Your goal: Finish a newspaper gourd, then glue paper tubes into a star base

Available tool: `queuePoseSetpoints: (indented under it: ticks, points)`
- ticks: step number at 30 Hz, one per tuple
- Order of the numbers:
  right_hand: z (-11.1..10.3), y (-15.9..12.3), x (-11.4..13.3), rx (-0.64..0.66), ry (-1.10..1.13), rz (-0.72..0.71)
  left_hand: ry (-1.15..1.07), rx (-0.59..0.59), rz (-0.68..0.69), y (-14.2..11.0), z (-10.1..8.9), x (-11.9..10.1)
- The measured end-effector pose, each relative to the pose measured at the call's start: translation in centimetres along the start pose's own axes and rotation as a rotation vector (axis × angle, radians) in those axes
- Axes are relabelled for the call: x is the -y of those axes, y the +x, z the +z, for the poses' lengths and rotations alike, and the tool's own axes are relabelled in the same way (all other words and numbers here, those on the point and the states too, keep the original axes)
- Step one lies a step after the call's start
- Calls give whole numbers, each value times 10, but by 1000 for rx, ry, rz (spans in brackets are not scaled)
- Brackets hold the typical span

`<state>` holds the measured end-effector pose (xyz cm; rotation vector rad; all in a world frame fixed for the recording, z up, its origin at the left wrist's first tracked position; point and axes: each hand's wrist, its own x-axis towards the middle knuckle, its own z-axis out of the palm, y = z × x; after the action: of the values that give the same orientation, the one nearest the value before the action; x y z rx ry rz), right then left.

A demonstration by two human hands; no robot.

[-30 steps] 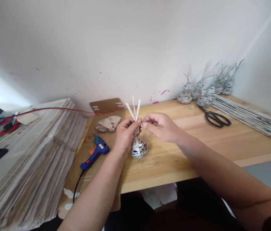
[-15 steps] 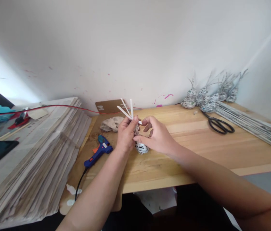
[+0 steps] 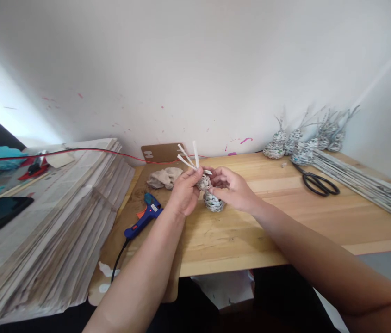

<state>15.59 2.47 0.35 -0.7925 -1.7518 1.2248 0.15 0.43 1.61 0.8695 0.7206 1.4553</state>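
Between my hands is a small gourd-shaped piece woven from newspaper strips point(image 3: 213, 202), its round lower part hanging just over the wooden table. Several pale paper strips point(image 3: 195, 155) stick up from its top. My left hand point(image 3: 185, 188) is closed around the upper part, thumb pressed near the base of the strips. My right hand point(image 3: 232, 188) grips it from the other side, thumb at the narrow waist and fingers behind the upper bulb. A blue glue gun point(image 3: 143, 219) lies on a brown board point(image 3: 160, 277) left of my left hand.
A tall stack of newspapers point(image 3: 87, 217) fills the left, with a black phone point(image 3: 1, 215) on it. A crumpled cloth point(image 3: 164, 178) lies on the board. Black scissors point(image 3: 320, 183), rolled paper sticks point(image 3: 365, 182) and several finished woven gourds point(image 3: 274, 145) sit at the right. A red cord point(image 3: 108, 150) crosses the left.
The woven piece has tilted, its round bottom swinging right and up. My right fingers have closed in against its upper part. The view has shifted slightly.
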Motion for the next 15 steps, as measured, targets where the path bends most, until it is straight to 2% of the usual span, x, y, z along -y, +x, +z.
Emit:
queuePoseSetpoints:
  ticks: [3, 7, 11, 15]
  points:
    - [-13, 5, -5, 83, 167, 105, 42, 104, -31, -4, -1, -6]
    - [-25, 9, -8, 150, 300, 174, 79, 222, -62, -7, -4, -12]
    - [-28, 9, -6, 179, 263, 169, 124, 181, -43, -6, -6, -9]
    - [-28, 8, -2, 143, 133, 74, 148, 102, 2, -2, -6, -4]
